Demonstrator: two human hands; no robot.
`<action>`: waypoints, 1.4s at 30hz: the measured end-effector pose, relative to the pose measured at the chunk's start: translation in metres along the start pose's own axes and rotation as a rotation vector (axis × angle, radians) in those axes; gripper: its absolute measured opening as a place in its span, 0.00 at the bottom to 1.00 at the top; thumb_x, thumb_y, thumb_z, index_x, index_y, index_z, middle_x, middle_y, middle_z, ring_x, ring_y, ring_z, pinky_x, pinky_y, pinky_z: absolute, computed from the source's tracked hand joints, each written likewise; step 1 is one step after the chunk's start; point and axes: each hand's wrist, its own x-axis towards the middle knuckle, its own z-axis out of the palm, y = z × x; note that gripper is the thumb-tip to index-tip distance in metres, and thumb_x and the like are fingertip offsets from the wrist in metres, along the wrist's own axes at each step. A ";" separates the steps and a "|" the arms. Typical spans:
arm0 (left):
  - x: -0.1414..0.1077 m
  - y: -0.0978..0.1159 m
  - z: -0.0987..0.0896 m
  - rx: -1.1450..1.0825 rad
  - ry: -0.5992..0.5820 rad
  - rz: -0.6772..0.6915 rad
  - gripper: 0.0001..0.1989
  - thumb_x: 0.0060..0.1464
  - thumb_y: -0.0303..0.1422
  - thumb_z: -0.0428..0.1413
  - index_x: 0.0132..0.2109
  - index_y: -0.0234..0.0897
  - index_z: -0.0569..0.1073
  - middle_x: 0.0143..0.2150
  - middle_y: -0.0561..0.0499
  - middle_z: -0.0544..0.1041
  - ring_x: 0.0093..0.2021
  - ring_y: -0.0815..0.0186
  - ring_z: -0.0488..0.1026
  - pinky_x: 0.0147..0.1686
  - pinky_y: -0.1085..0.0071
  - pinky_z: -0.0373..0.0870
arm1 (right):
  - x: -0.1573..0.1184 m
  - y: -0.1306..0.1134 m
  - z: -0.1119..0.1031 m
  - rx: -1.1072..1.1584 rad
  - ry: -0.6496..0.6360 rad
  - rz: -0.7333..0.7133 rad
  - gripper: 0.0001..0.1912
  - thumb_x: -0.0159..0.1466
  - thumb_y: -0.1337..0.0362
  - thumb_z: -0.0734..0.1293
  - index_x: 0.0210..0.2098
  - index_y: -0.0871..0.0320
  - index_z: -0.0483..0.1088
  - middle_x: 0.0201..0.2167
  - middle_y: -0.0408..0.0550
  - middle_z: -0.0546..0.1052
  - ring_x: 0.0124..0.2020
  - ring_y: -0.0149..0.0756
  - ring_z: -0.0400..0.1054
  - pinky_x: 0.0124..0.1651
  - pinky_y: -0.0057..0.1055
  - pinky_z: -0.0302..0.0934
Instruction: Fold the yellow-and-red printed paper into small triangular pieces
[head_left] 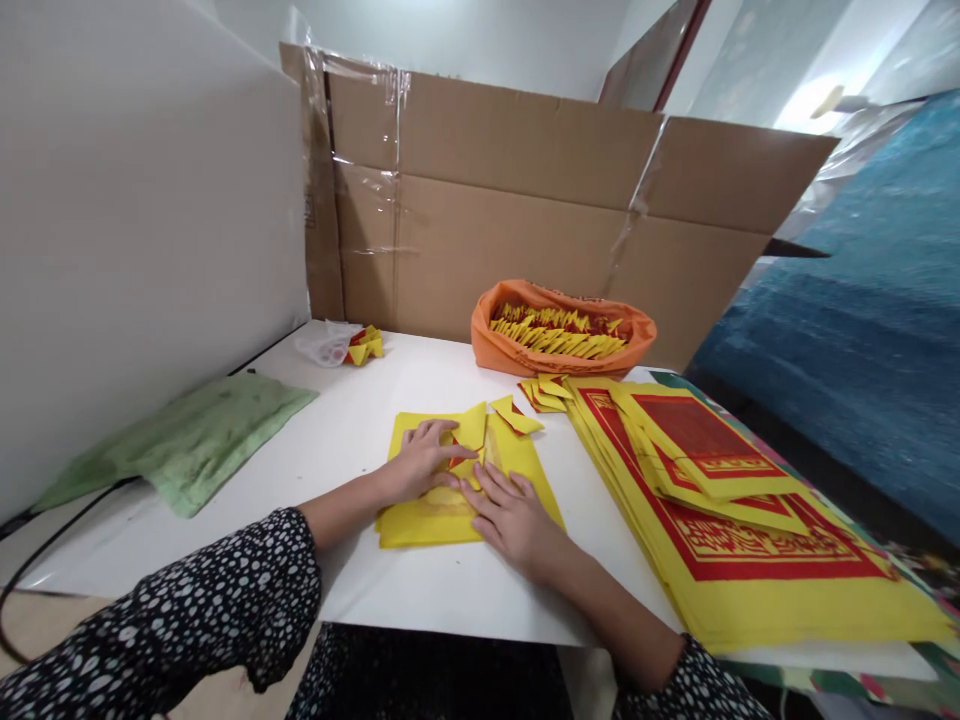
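A partly folded piece of yellow and red paper [470,428] lies on a stack of yellow paper sheets [536,478]. My left hand [421,462] curls around its left side, thumb and fingers closing on it. From the right, my right hand [517,520] rests with its fingers stretched out and their tips touching the lower part of the fold. The left fingers hide some of the red side. Just beyond sits a finished-looking folded paper piece [516,415] with pointed ends.
An orange bag [491,350] full of folded pieces stands against a cardboard panel [510,220]. Several folded pieces [545,393] sit beside large printed yellow and red sheets [750,610] at right. A green cloth [202,430] and a clear plastic bag [328,345] are at left.
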 end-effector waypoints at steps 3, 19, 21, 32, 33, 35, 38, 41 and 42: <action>0.004 0.004 0.000 0.008 0.039 0.097 0.18 0.56 0.37 0.61 0.53 0.49 0.74 0.66 0.43 0.58 0.65 0.40 0.51 0.56 0.41 0.57 | 0.002 0.006 -0.013 0.164 -0.097 0.062 0.26 0.69 0.52 0.60 0.65 0.43 0.58 0.69 0.48 0.54 0.70 0.51 0.40 0.65 0.54 0.41; -0.034 0.059 0.033 0.024 -0.058 0.149 0.35 0.64 0.50 0.46 0.67 0.27 0.57 0.68 0.34 0.56 0.70 0.48 0.47 0.67 0.54 0.48 | 0.086 0.045 -0.008 1.046 0.372 0.640 0.18 0.53 0.67 0.67 0.43 0.54 0.62 0.46 0.53 0.72 0.43 0.40 0.73 0.43 0.39 0.70; -0.035 0.061 0.033 -0.038 -0.036 0.104 0.38 0.61 0.51 0.49 0.67 0.25 0.54 0.68 0.30 0.56 0.69 0.45 0.49 0.65 0.52 0.52 | 0.093 0.046 -0.008 1.088 0.359 0.666 0.21 0.52 0.68 0.68 0.44 0.53 0.60 0.43 0.52 0.72 0.41 0.39 0.74 0.40 0.37 0.71; -0.036 0.055 0.023 -0.177 0.061 0.132 0.16 0.63 0.35 0.50 0.54 0.34 0.71 0.63 0.39 0.66 0.62 0.54 0.65 0.62 0.60 0.61 | 0.090 0.050 -0.005 1.034 0.264 0.572 0.28 0.44 0.72 0.72 0.42 0.54 0.61 0.26 0.36 0.72 0.29 0.35 0.73 0.37 0.33 0.68; -0.035 0.056 0.025 -0.149 0.067 0.138 0.17 0.63 0.35 0.51 0.55 0.33 0.70 0.63 0.38 0.65 0.64 0.53 0.62 0.63 0.59 0.60 | 0.090 0.051 -0.003 1.010 0.269 0.566 0.28 0.43 0.73 0.72 0.42 0.54 0.62 0.25 0.35 0.72 0.29 0.34 0.73 0.37 0.33 0.67; -0.035 0.055 0.027 -0.119 0.071 0.139 0.18 0.62 0.35 0.51 0.55 0.31 0.71 0.63 0.36 0.64 0.65 0.52 0.61 0.64 0.58 0.59 | 0.089 0.052 0.000 0.968 0.278 0.560 0.30 0.42 0.73 0.72 0.44 0.54 0.62 0.24 0.33 0.71 0.28 0.34 0.71 0.36 0.32 0.66; -0.038 0.053 0.027 -0.130 0.047 0.146 0.19 0.63 0.38 0.52 0.56 0.31 0.71 0.64 0.36 0.64 0.64 0.51 0.62 0.64 0.57 0.59 | 0.088 0.051 0.004 0.936 0.296 0.555 0.35 0.40 0.73 0.73 0.47 0.55 0.62 0.22 0.31 0.69 0.27 0.34 0.70 0.35 0.32 0.64; -0.041 0.050 0.023 -0.185 0.079 0.121 0.20 0.60 0.39 0.55 0.57 0.36 0.70 0.63 0.39 0.66 0.64 0.51 0.62 0.63 0.54 0.59 | 0.086 0.041 0.002 0.944 0.340 0.511 0.33 0.43 0.68 0.74 0.48 0.56 0.62 0.22 0.33 0.69 0.27 0.34 0.70 0.35 0.32 0.64; -0.041 0.049 0.021 -0.210 0.157 0.073 0.22 0.58 0.39 0.57 0.57 0.37 0.70 0.62 0.39 0.67 0.64 0.51 0.62 0.63 0.53 0.58 | 0.086 0.037 -0.001 0.950 0.360 0.482 0.31 0.45 0.65 0.74 0.47 0.57 0.62 0.23 0.35 0.70 0.28 0.35 0.70 0.35 0.32 0.64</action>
